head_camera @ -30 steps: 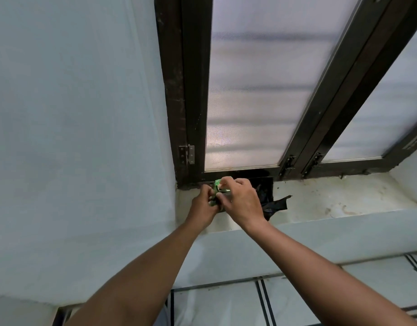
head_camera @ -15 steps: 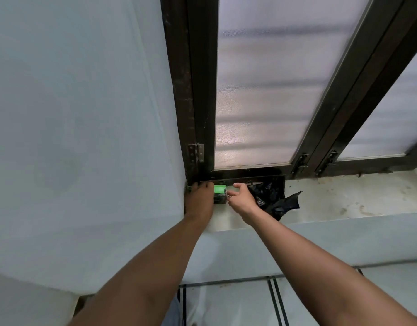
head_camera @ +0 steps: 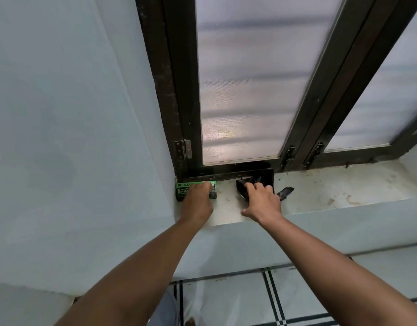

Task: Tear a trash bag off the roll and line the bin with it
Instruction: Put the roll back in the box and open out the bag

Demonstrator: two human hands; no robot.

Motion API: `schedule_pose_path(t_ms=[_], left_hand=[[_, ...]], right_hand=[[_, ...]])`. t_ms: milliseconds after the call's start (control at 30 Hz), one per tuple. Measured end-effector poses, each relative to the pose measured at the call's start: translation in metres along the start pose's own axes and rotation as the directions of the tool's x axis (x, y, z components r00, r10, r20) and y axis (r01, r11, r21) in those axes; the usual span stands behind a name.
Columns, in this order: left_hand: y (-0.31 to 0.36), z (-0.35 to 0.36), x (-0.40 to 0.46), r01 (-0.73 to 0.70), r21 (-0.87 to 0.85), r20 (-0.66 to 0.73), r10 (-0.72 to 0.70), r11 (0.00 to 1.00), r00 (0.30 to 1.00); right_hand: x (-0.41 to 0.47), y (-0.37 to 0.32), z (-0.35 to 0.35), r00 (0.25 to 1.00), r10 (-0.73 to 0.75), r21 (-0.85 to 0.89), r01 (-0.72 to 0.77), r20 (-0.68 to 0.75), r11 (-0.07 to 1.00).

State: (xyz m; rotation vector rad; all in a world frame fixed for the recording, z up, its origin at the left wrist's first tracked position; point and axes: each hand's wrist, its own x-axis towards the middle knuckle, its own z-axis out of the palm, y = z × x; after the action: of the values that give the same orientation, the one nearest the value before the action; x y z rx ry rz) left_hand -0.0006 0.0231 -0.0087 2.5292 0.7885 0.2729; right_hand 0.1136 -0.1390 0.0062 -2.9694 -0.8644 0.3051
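Observation:
The trash bag roll (head_camera: pixel 182 189) with its green label lies on the white window sill (head_camera: pixel 344 187), pushed into the left corner against the wall. My left hand (head_camera: pixel 198 201) rests on top of the roll and covers its right half. A loose black trash bag (head_camera: pixel 261 181) lies crumpled on the sill to the right, at the foot of the window frame. My right hand (head_camera: pixel 261 202) lies on that bag with its fingers spread over it; one black corner sticks out past the hand. No bin is in view.
A dark-framed window with frosted panes (head_camera: pixel 245 90) rises straight from the sill. A pale wall (head_camera: pixel 73 137) closes the left side. Below the sill is a tiled floor with dark lines (head_camera: pixel 273 302).
My hands, together on the roll a second ago, have parted. The left set the roll down in the corner; the right moved right onto the black bag.

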Motion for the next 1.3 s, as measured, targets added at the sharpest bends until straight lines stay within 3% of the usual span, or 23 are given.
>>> schedule_pose_path(t_ms=[100, 167, 233, 300, 367, 433, 467, 567, 633, 767, 867, 1000, 1100, 1133, 1200, 1300], left_hand=[[0.010, 0.007, -0.003, 0.061, -0.229, 0.074, -0.046, 0.972, 0.996], [0.018, 0.010, -0.005, 0.081, -0.359, 0.114, -0.042, 0.930, 0.993], [0.025, 0.010, -0.008, 0.054, -0.453, 0.157, 0.021, 0.890, 0.987], [0.031, 0.006, -0.008, 0.032, -0.522, 0.256, 0.121, 0.852, 0.959], [0.035, 0.001, -0.006, 0.043, -0.557, 0.354, 0.190, 0.829, 0.916], [0.037, -0.002, -0.003, 0.073, -0.550, 0.382, 0.172, 0.832, 0.908], [0.037, -0.005, -0.001, 0.081, -0.536, 0.391, 0.162, 0.840, 0.906], [0.037, -0.014, -0.001, 0.096, -0.511, 0.414, 0.146, 0.854, 0.899], [0.036, -0.021, -0.003, 0.124, -0.470, 0.447, 0.114, 0.874, 0.887], [0.033, -0.036, -0.014, 0.176, -0.299, 0.655, 0.068, 0.938, 0.753], [0.032, -0.047, -0.028, 0.207, -0.195, 0.776, 0.021, 0.959, 0.631], [0.022, -0.053, -0.044, 0.317, -0.233, 0.793, -0.009, 0.919, 0.609], [0.016, -0.050, -0.057, 0.361, -0.259, 0.743, -0.054, 0.896, 0.667], [0.017, -0.048, -0.061, 0.360, -0.278, 0.686, -0.079, 0.890, 0.724], [0.022, -0.042, -0.070, 0.383, -0.354, 0.540, -0.148, 0.853, 0.829], [0.031, -0.036, -0.085, 0.426, -0.502, 0.372, -0.256, 0.752, 0.892]], right_hand=[[0.004, 0.017, 0.016, 0.995, 0.039, 0.083, -0.047, 0.090, 0.995], [0.004, 0.024, 0.018, 0.981, 0.088, 0.385, -0.148, 0.171, 0.911], [0.004, 0.031, 0.014, 0.961, 0.043, 0.718, -0.235, 0.275, 0.655], [-0.003, 0.040, 0.001, 0.903, -0.125, 0.860, -0.340, 0.412, 0.380], [-0.012, 0.050, -0.014, 0.831, -0.293, 0.877, -0.415, 0.474, 0.243], [-0.017, 0.062, -0.022, 0.818, -0.336, 0.885, -0.428, 0.466, 0.183], [-0.019, 0.066, -0.022, 0.842, -0.306, 0.896, -0.404, 0.444, 0.186], [-0.020, 0.084, -0.012, 0.945, -0.109, 0.899, -0.251, 0.307, 0.359], [-0.021, 0.098, -0.005, 0.967, -0.028, 0.878, -0.217, 0.253, 0.427], [-0.023, 0.120, 0.000, 0.967, 0.130, 0.820, -0.253, 0.217, 0.514], [-0.025, 0.128, -0.004, 0.945, 0.272, 0.817, -0.298, 0.180, 0.494], [-0.036, 0.134, -0.011, 0.860, 0.490, 0.846, -0.363, 0.142, 0.390], [-0.050, 0.131, -0.017, 0.814, 0.558, 0.882, -0.373, 0.162, 0.288], [-0.057, 0.125, -0.019, 0.828, 0.535, 0.865, -0.382, 0.165, 0.325], [-0.083, 0.102, -0.025, 0.886, 0.453, 0.782, -0.351, 0.100, 0.515], [-0.138, 0.051, -0.025, 0.953, 0.247, 0.708, -0.051, -0.177, 0.704]])
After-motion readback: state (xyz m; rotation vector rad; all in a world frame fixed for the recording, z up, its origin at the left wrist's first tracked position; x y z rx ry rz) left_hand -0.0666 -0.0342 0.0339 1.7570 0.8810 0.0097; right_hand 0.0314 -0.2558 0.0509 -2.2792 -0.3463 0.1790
